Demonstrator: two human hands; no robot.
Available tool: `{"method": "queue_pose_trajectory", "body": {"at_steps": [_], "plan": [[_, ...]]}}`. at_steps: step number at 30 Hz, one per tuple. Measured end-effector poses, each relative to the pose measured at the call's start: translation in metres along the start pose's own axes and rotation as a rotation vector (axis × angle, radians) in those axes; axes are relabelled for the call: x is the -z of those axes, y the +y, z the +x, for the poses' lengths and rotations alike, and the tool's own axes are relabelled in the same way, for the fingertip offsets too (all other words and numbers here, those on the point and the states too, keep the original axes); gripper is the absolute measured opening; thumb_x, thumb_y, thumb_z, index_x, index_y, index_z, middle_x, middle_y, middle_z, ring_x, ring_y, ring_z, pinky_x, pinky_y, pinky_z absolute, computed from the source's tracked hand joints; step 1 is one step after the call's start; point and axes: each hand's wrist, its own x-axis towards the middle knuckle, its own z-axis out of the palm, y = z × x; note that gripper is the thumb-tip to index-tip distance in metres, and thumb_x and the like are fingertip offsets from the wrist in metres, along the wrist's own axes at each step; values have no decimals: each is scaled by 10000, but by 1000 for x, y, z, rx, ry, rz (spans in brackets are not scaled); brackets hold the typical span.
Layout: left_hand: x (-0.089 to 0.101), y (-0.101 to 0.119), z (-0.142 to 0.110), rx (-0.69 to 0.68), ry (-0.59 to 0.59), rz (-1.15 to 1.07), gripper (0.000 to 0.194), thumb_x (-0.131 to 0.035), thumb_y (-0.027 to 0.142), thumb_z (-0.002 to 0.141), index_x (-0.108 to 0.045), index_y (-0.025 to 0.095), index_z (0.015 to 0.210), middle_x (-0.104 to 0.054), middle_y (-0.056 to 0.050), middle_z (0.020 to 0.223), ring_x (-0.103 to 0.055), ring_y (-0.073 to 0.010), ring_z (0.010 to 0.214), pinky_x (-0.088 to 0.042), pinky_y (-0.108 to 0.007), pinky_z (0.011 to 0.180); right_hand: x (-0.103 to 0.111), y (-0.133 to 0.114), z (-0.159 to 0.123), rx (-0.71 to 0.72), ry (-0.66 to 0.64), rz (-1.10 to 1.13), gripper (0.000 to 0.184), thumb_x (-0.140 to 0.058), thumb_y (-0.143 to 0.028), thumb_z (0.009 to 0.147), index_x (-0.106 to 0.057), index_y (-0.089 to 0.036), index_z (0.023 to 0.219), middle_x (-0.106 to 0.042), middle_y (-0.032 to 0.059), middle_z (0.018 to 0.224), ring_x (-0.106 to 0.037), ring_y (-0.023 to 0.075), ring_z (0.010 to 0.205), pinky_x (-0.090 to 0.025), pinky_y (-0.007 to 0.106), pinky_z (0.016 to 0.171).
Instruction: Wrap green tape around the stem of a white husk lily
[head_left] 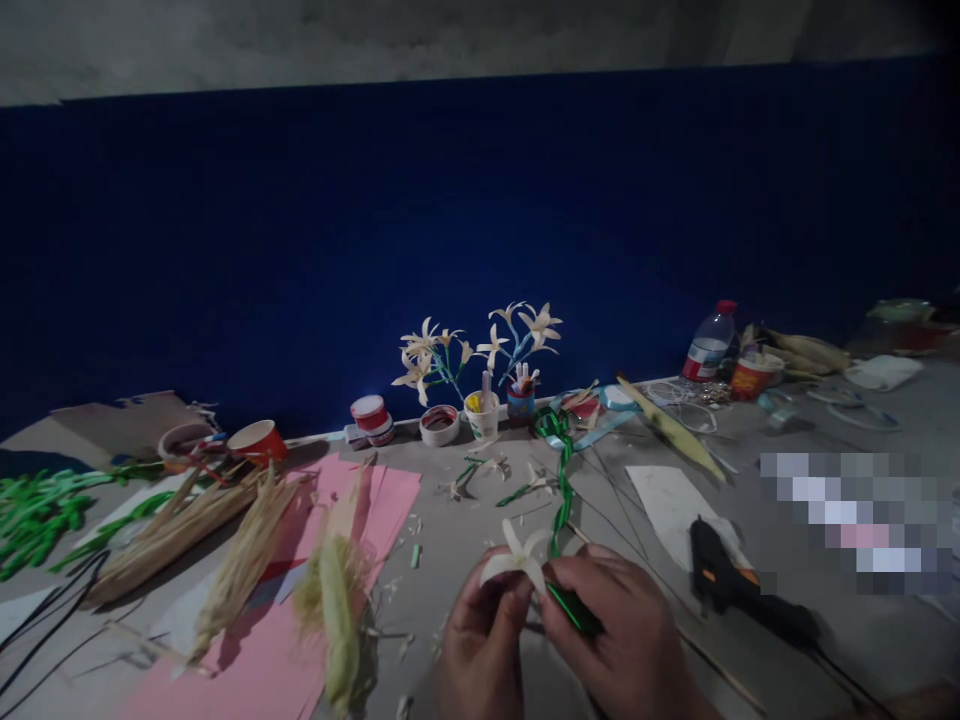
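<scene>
My left hand (484,640) is closed around the base of a small pale husk flower (516,558), whose petals stick up above my fingers. My right hand (626,630) is closed on a shiny green ribbon (570,605) right beside the flower's stem. The ribbon runs up across the table (465,540) in a twisted green strand (561,480) toward the back. Both hands meet near the bottom centre of the view, low over the table.
A black glue gun (724,580) lies right of my hands on white paper (671,500). Corn husks (225,540) and a corn cob (337,610) lie on pink paper (300,620) at left. Finished husk flowers (480,350), cups, tape rolls and a water bottle (709,345) line the blue wall.
</scene>
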Motion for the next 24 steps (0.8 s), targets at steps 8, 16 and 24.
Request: {"method": "queue_pose_trajectory", "body": {"at_steps": [8,16,24], "plan": [[4,-10,3,62,127,-102,419,-897,391,514,-709,178,822,-783,-62,808,-708,-206,783,-525,-275,750,0,-1,3,50,35,58,107,-571,-143,847,-626,-221,799,-729,9,651,-659,165,567,-468,255,592],[0,-7,2,52,38,-147,354,-900,363,522,-746,210,802,-788,-17,807,-695,-163,813,-510,-213,771,4,1,1,-483,-234,433,133,-574,-257,811,-661,-194,733,-644,-10,610,-597,155,573,-440,223,536],[-2,5,-1,94,-27,-148,350,-897,369,531,-777,205,816,-800,-52,864,-701,-191,864,-506,-249,805,7,8,8,-738,-325,751,169,-651,-334,743,-582,-193,682,-507,-48,596,-450,120,571,-363,225,543]]}}
